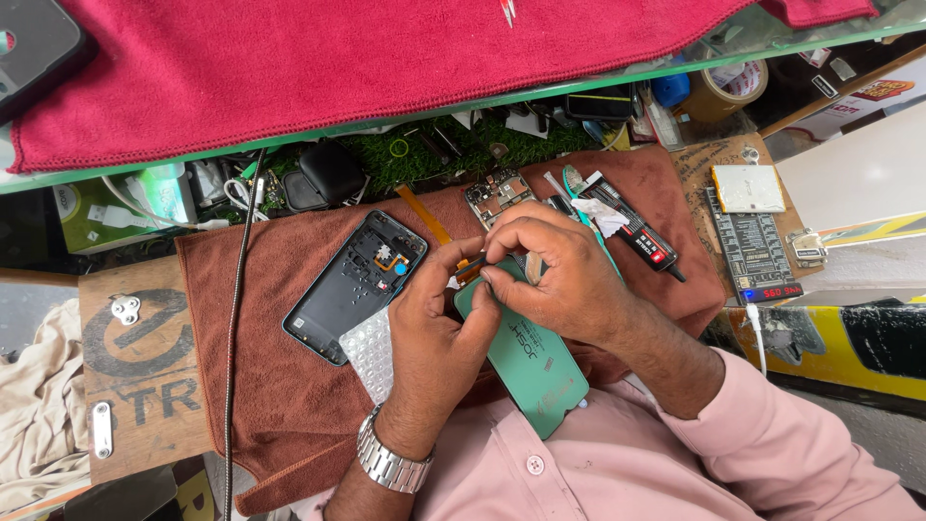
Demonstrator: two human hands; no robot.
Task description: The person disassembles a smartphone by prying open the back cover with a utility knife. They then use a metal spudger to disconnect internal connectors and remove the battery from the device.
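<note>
Head view of a repair surface (pixel 145 386) covered by a brown cloth (pixel 270 318). The left hand (pixel 439 323), a metal watch (pixel 391 463) on its wrist, grips the near edge of a phone screen panel with a green protective film (pixel 531 371), fingers curled shut against it. The right hand (pixel 555 270) rests over the panel's upper end, thumb and forefinger pinched together on the panel's orange flex cable (pixel 470 268). The panel is held above the cloth, close to the person's pink shirt (pixel 617 463). Just to the left lies an open dark phone back housing (pixel 355 285), partly on bubble wrap (pixel 371 352). Beyond the hands lie a circuit board (pixel 499 196) and a black glue tube (pixel 639 232). A red cloth (pixel 386 58) covers the glass shelf above.
</note>
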